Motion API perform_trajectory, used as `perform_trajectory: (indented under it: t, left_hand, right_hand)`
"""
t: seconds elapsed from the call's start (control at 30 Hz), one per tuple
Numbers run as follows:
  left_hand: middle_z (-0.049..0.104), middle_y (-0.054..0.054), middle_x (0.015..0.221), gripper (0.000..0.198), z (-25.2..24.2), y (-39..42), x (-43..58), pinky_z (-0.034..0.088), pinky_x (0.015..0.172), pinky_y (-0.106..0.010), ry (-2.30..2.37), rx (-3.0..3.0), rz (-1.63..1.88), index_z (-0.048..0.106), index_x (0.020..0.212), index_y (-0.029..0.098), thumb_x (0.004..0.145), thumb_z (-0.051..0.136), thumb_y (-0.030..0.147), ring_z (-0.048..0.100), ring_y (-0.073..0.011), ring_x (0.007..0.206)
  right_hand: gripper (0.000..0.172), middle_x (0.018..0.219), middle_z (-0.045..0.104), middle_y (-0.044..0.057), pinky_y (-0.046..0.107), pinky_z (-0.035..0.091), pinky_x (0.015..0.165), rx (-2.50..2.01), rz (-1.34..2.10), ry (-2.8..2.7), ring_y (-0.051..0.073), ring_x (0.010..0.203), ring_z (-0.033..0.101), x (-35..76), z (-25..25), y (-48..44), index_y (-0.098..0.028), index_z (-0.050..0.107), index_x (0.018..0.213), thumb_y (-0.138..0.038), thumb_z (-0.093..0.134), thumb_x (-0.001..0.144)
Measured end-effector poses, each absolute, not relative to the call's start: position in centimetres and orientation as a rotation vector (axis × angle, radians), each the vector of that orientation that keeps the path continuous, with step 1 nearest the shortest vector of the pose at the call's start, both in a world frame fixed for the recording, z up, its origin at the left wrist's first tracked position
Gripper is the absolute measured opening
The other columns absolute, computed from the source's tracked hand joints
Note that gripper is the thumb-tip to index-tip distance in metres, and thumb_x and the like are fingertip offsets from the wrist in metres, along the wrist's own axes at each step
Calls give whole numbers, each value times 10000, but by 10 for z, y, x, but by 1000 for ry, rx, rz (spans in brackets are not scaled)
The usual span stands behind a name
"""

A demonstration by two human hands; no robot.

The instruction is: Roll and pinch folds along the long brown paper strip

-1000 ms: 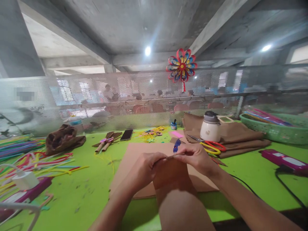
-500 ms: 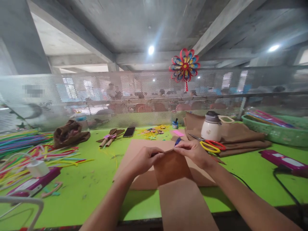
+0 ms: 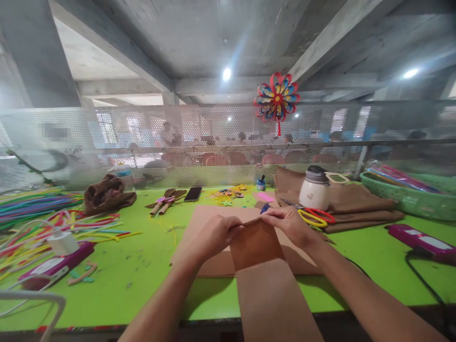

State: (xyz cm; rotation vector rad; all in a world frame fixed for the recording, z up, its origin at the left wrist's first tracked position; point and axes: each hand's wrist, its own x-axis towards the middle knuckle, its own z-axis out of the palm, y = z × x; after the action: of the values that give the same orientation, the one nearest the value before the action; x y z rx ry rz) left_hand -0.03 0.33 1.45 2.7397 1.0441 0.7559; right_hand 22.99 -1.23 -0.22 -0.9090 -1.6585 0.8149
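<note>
Pinches the folded top edge of the brown paper strip (image 3: 254,247) with left hand (image 3: 217,235) and right hand (image 3: 290,225), over a brown sheet (image 3: 206,223). Just beyond the right hand, scissors (image 3: 313,216) and a white jar (image 3: 314,189).

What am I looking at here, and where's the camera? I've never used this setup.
No machine: a person's two bare hands, filmed by one camera worn on the head, looking forward and down. The left hand and right hand each pinch the upper edge of a folded brown paper strip that runs toward the viewer. Under it lies a cardboard sheet on the green table. Nearby: scissors, a white jar, a phone, coloured sticks at left, a green basket at right.
</note>
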Motion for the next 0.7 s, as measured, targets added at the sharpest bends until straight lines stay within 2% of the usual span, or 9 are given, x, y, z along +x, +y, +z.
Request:
perform_trajectory:
  t: [0.13, 0.37, 0.5, 0.7]
  left_hand:
    - [665, -8, 712, 237, 12, 8, -3, 357, 555, -209, 1029, 2691, 754, 649, 837, 180, 882, 457, 311, 553, -109, 604]
    - [637, 1, 618, 353, 14, 11, -8, 392, 518, -187, 998, 2532, 600, 572, 696, 163, 911, 372, 360, 564, -88, 530]
    - [625, 2, 579, 357, 14, 9, -6, 402, 486, -183, 976, 2465, 573, 564, 717, 167, 908, 366, 394, 567, -91, 492]
    - [608, 16, 564, 322, 17, 6, -4, 385, 469, -181, 1000, 2444, 520, 583, 754, 165, 881, 408, 403, 547, -82, 450]
  right_hand:
    - [239, 702, 618, 32, 296, 396, 651, -927, 799, -1613, 156, 696, 509, 230, -4, -10, -152, 703, 729, -386, 654, 726]
    - [229, 703, 622, 33, 299, 404, 656, -940, 827, -1588, 153, 687, 512, 233, -2, -10, -150, 679, 718, -376, 649, 719]
    - [251, 723, 613, 31, 282, 400, 646, -950, 788, -1644, 148, 703, 509, 234, -4, -8, -147, 668, 745, -395, 663, 706]
    - [260, 646, 605, 25, 271, 395, 596, -986, 853, -1603, 128, 611, 508, 233, -10, 0, -135, 648, 684, -388, 705, 658]
